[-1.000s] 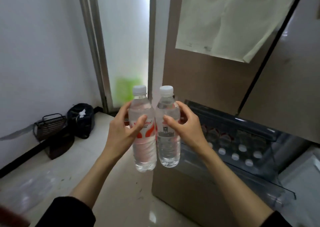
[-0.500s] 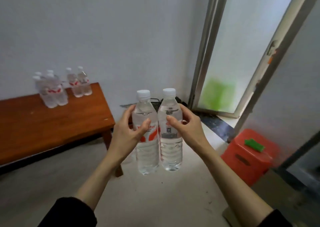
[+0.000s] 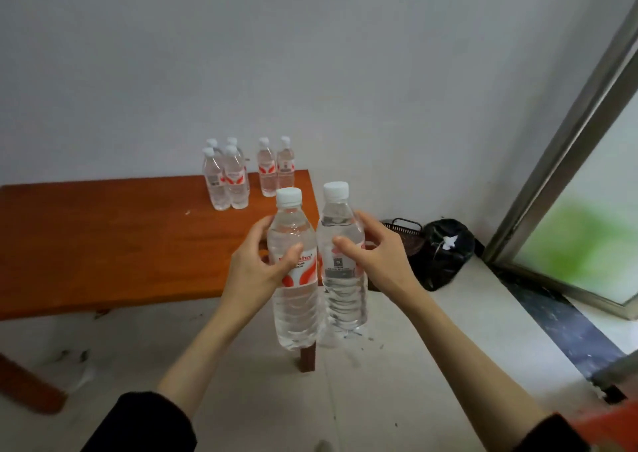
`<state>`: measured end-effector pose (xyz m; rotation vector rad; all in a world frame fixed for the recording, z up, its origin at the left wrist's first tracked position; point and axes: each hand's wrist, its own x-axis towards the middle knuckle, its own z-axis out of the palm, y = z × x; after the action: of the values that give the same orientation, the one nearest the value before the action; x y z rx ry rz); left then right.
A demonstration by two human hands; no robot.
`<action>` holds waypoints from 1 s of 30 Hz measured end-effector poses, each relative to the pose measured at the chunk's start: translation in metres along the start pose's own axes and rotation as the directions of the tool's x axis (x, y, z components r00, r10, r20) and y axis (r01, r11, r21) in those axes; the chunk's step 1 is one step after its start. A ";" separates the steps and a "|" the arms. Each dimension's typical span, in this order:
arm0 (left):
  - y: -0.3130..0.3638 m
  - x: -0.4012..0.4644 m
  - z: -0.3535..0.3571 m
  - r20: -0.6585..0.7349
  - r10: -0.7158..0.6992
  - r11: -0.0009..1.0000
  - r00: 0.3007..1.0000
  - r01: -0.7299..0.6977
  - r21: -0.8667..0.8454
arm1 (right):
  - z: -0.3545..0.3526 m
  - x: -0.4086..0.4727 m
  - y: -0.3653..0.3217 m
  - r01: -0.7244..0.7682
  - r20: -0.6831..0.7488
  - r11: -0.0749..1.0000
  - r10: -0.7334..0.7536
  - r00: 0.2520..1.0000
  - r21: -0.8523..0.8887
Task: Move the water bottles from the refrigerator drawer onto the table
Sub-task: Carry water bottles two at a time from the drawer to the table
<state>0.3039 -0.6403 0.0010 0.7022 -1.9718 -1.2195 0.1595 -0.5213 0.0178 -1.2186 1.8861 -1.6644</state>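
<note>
Clear plastic, capped in white, the two carried bottles stand upright side by side in the air, their long axes near vertical and their sides touching or almost touching. The left bottle (image 3: 296,272), with a red and white label, is gripped about its upper half by the left hand (image 3: 257,268), thumb across the front and fingers curled round the far side. The right bottle (image 3: 341,258), showing a grey printed panel, is gripped the same way by the right hand (image 3: 374,261). Both hang over the floor at the near right corner of the wooden bench (image 3: 103,244), not yet above its top; the bench surface lies ahead and to the left of them. Six bottles already stand upright at the far right end of the bench, a cluster of four (image 3: 226,177) and a pair (image 3: 275,166) just right of it. By my judgement the left hand is the nearer to the open wood, so the set-down calls for a forward and leftward carry, bases kept level, landing near the standing bottles without knocking them. A dark basket (image 3: 404,232) and a black bag (image 3: 445,251) sit on the floor to the right.
</note>
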 end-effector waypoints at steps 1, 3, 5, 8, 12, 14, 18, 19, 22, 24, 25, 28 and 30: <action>-0.006 0.015 -0.001 -0.008 -0.010 1.000 1.000 0.010 0.007 | 0.003 0.017 0.006 0.001 0.016 1.000 -0.001 1.000 0.003; -0.017 0.045 -0.001 -0.025 -0.020 1.000 0.999 0.021 0.015 | 0.007 0.053 0.019 0.003 0.044 1.000 -0.003 0.999 0.011; -0.027 0.076 0.001 -0.058 -0.025 1.000 0.998 0.026 0.017 | 0.010 0.089 0.032 0.004 0.088 1.000 -0.005 0.996 0.007; -0.040 0.118 0.002 -0.088 -0.046 0.998 0.995 0.049 0.032 | 0.013 0.136 0.050 0.000 0.154 1.000 0.003 0.988 -0.018; -0.062 0.164 0.004 -0.104 -0.082 0.994 0.991 0.089 0.059 | 0.019 0.190 0.075 -0.038 0.207 0.999 0.043 0.977 -0.030; -0.074 0.181 0.004 -0.108 -0.110 0.990 0.988 0.119 0.075 | 0.022 0.211 0.086 -0.055 0.214 0.997 0.067 0.974 -0.060; -0.105 0.224 0.001 -0.100 -0.184 0.976 0.978 0.194 0.100 | 0.037 0.258 0.113 -0.091 0.241 0.987 0.121 0.963 -0.133; -0.114 0.235 -0.001 -0.096 -0.206 0.971 0.974 0.216 0.105 | 0.042 0.270 0.121 -0.103 0.238 0.982 0.139 0.961 -0.158; -0.140 0.272 -0.006 -0.075 -0.256 0.956 0.964 0.264 0.125 | 0.059 0.306 0.144 -0.160 0.221 0.966 0.205 0.954 -0.206; -0.159 0.298 -0.009 -0.057 -0.269 0.951 0.961 0.275 0.144 | 0.071 0.331 0.159 -0.205 0.208 0.952 0.254 0.945 -0.229; -0.168 0.311 -0.011 -0.046 -0.277 0.947 0.960 0.281 0.157 | 0.077 0.342 0.166 -0.223 0.202 0.944 0.274 0.940 -0.242; -0.194 0.350 -0.016 -0.003 -0.288 0.940 0.958 0.283 0.189 | 0.095 0.377 0.186 -0.269 0.189 0.927 0.322 0.928 -0.261; -0.211 0.374 -0.019 0.033 -0.293 0.935 0.955 0.279 0.219 | 0.106 0.398 0.201 -0.293 0.190 0.918 0.349 0.918 -0.268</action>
<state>0.1095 -1.0156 -0.0803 1.1035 -2.1287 -1.2208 -0.0642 -0.9079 -0.0858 -1.0584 2.0407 -1.1000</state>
